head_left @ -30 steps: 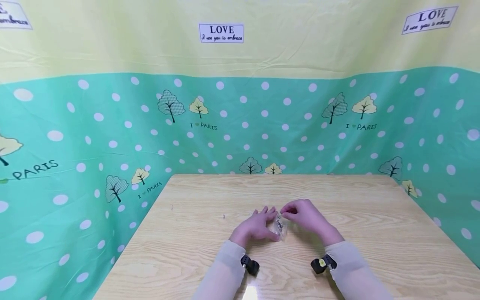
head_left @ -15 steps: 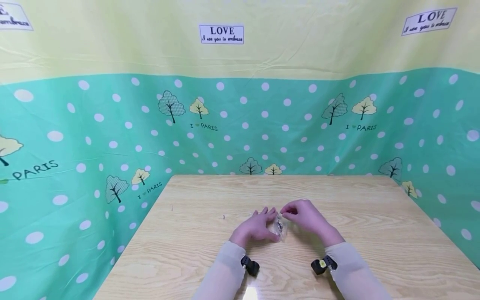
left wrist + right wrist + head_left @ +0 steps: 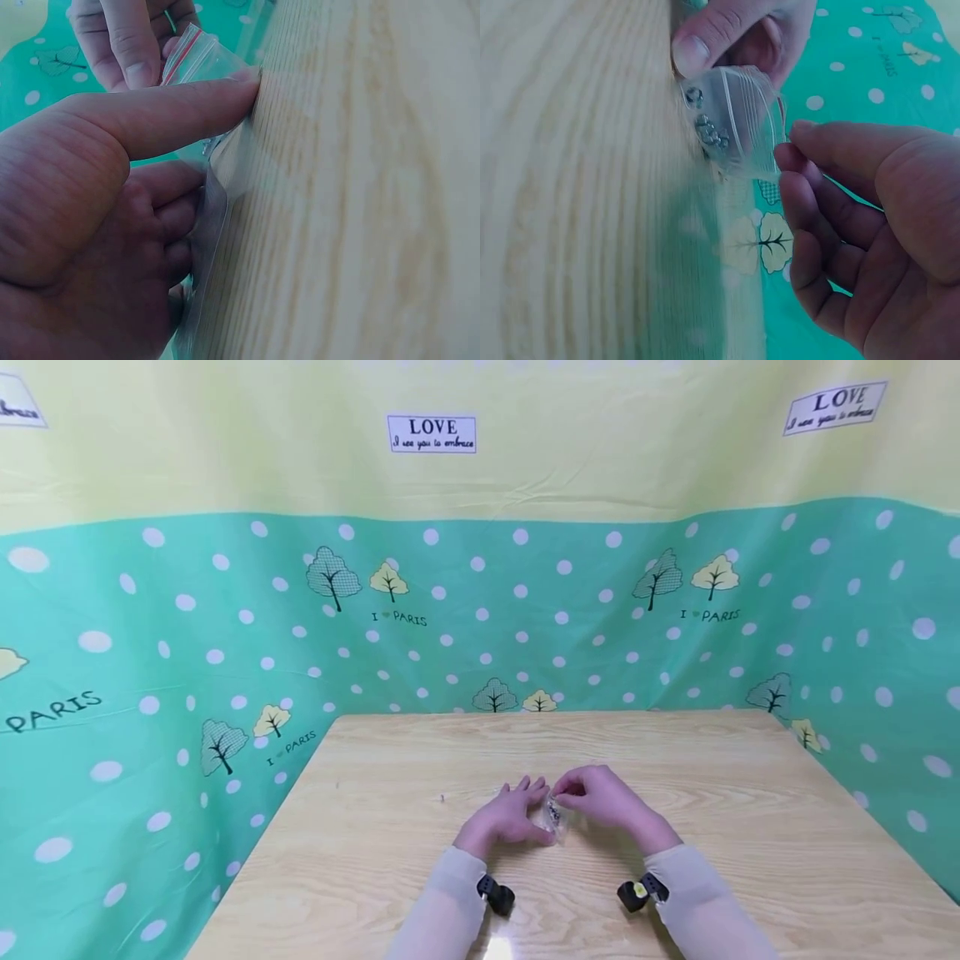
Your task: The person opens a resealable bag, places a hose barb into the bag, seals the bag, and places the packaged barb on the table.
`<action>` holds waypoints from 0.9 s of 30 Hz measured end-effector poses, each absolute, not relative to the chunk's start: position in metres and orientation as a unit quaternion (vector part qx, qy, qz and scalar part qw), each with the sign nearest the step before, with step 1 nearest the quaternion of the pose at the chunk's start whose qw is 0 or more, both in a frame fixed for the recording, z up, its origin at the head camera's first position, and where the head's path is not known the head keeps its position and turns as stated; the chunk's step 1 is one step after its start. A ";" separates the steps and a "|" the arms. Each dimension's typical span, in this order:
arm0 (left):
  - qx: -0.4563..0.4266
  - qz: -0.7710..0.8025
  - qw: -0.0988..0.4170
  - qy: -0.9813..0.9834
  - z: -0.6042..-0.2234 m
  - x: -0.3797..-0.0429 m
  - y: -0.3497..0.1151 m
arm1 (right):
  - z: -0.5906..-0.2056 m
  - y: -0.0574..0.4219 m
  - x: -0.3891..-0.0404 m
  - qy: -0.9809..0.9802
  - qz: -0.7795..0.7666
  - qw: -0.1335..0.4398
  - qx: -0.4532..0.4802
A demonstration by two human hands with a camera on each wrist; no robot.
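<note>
A small clear zip-lock bag (image 3: 554,815) lies on the wooden table between the two hands. Small shiny metal-looking pieces (image 3: 711,131) show through its plastic. My left hand (image 3: 508,815) rests beside it with fingers spread, and its straight thumb (image 3: 187,112) presses the bag's edge near the tabletop. My right hand (image 3: 603,797) pinches the bag's top edge between thumb and index finger, while its other fingers are loosely bent. In the left wrist view the red seal line (image 3: 182,54) of the bag shows close to the right fingertips.
The wooden table (image 3: 375,877) bears a tiny dark bit (image 3: 442,797) left of the hands and a fainter speck (image 3: 337,785) farther left. A dotted green and yellow curtain (image 3: 517,602) hangs behind the table and along both sides.
The head view has shifted slightly, so the scene sits a little farther left. My right fingertips have moved slightly lower at the bag's top. The left hand stays in place.
</note>
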State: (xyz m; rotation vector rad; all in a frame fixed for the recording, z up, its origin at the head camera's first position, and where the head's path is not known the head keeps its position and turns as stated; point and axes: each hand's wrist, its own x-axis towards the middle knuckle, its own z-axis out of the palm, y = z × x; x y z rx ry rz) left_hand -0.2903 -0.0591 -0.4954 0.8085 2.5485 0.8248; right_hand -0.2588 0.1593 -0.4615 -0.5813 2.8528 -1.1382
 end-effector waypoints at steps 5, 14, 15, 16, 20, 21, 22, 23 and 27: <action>0.284 0.296 0.173 0.895 -0.495 -0.289 -0.062 | -0.462 0.154 -0.249 0.915 -0.356 0.040 -0.186; 0.284 0.291 0.169 0.898 -0.489 -0.288 -0.061 | -0.463 0.160 -0.232 0.917 -0.343 0.045 -0.196; 0.283 0.290 0.171 0.898 -0.489 -0.288 -0.061 | -0.463 0.161 -0.231 0.916 -0.344 0.050 -0.198; 0.282 0.289 0.172 0.898 -0.489 -0.288 -0.062 | -0.463 0.162 -0.230 0.915 -0.347 0.054 -0.200; 0.283 0.287 0.168 0.900 -0.492 -0.289 -0.062 | -0.465 0.163 -0.228 0.904 -0.363 0.068 -0.214; 0.283 0.289 0.169 0.899 -0.492 -0.290 -0.063 | -0.465 0.163 -0.227 0.901 -0.369 0.073 -0.215; 0.282 0.292 0.169 0.898 -0.492 -0.290 -0.063 | -0.465 0.163 -0.227 0.899 -0.375 0.076 -0.215; 0.284 0.293 0.167 0.898 -0.493 -0.290 -0.063 | -0.465 0.162 -0.227 0.896 -0.380 0.080 -0.215; 0.285 0.296 0.170 0.896 -0.494 -0.291 -0.063 | -0.467 0.159 -0.226 0.892 -0.388 0.085 -0.216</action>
